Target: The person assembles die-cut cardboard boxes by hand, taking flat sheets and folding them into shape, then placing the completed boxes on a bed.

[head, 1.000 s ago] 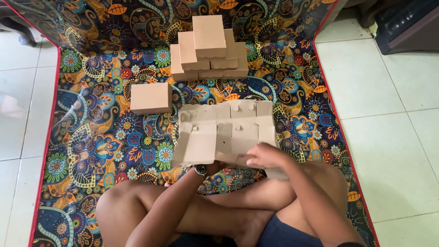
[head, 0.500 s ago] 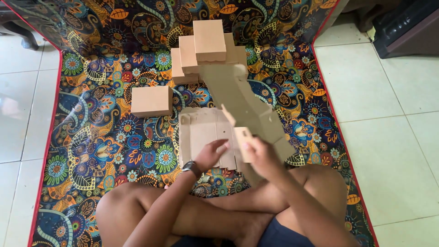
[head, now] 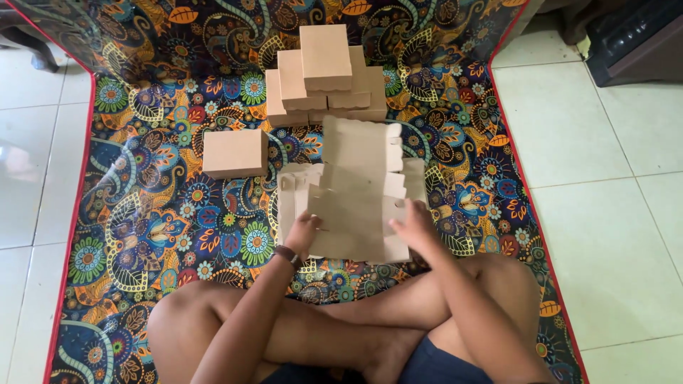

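Gripping a flat box blank [head: 359, 206], both hands [head: 306, 231] [head: 413, 224] have lowered it.

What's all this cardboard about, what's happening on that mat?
A person sits cross-legged on a patterned mat, holding a flat cardboard box blank with both hands: the left hand at its lower left edge, the right hand at its lower right. More flat blanks lie underneath. One folded box sits alone to the left, and a stack of boxes stands farther back.
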